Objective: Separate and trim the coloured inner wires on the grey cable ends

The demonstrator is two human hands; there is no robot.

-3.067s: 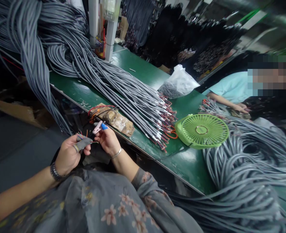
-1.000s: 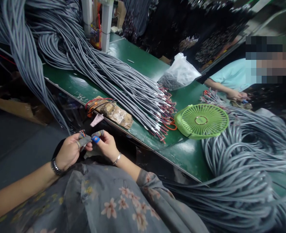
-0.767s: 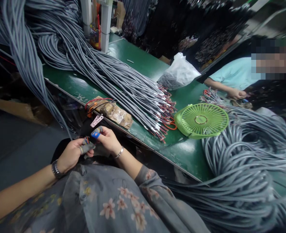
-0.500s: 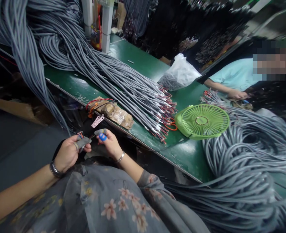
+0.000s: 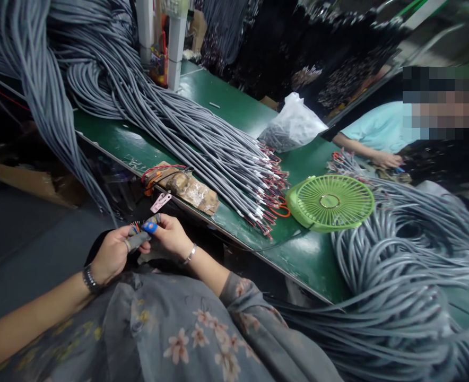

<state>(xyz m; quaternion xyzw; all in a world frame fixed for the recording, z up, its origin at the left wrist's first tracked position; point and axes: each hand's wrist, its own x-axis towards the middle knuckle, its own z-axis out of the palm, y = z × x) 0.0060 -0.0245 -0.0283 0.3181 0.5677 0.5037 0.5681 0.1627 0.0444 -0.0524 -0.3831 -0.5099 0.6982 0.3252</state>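
Observation:
My left hand (image 5: 113,253), with grey tape around its thumb, pinches a grey cable whose thin coloured wires (image 5: 136,227) stick up between the fingers. Against it, my right hand (image 5: 171,237) is closed, a blue cover on its thumb and grey wrapping on a finger. Its fingertips press at those wires, and the exact contact is hidden. Both hands are in front of my lap, below the table edge. Just above them, a pink clip (image 5: 161,202) hangs at the edge by a taped cardboard-like block (image 5: 194,192).
Grey cables (image 5: 202,143) with stripped red and dark ends lie across the green table (image 5: 234,229). A green fan (image 5: 330,201) stands right of them, a white plastic bag (image 5: 292,124) behind. More coiled cables (image 5: 397,281) lie at right, where a co-worker's hand (image 5: 388,159) works.
My right hand has moved left and closed in on the wires at my left hand, from a small gap away. My left hand stays nearly in place.

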